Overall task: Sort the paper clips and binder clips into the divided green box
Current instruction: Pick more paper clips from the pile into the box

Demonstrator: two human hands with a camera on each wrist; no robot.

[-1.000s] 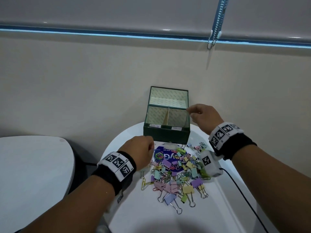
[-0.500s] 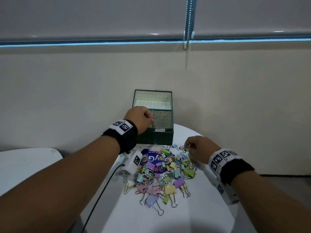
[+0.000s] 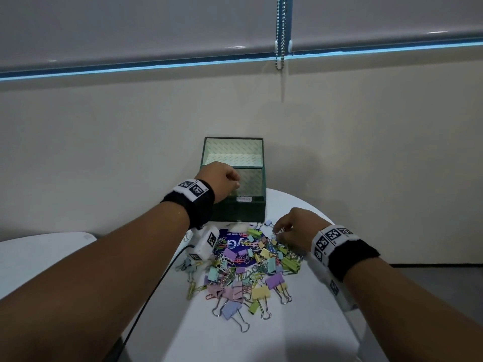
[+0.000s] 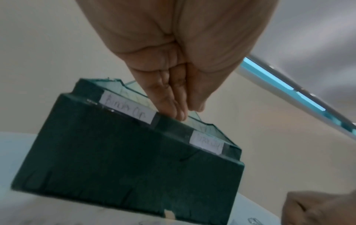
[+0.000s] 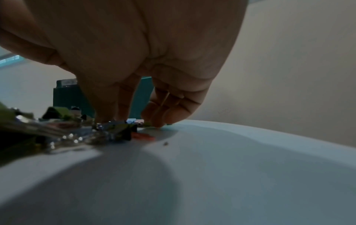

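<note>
The divided green box stands at the far edge of the round white table, with a "Binder Clip" label and a "Paper Clip" label on its front rim. My left hand hovers over the front compartments. Its fingers point straight down beside the divider, pressed together, and no clip shows between them. A heap of pastel binder clips and paper clips lies in front of the box. My right hand reaches down into the heap's far right edge, thumb and forefinger tips closing on a small clip.
A blue printed card lies under the heap. A black cable runs off the table's left side from the white wrist camera. A second white table stands to the left. The wall is just behind the box.
My left hand went from the heap up to the box and now has its fingers lowered into it. My right hand came down from the box to the heap's right edge.
</note>
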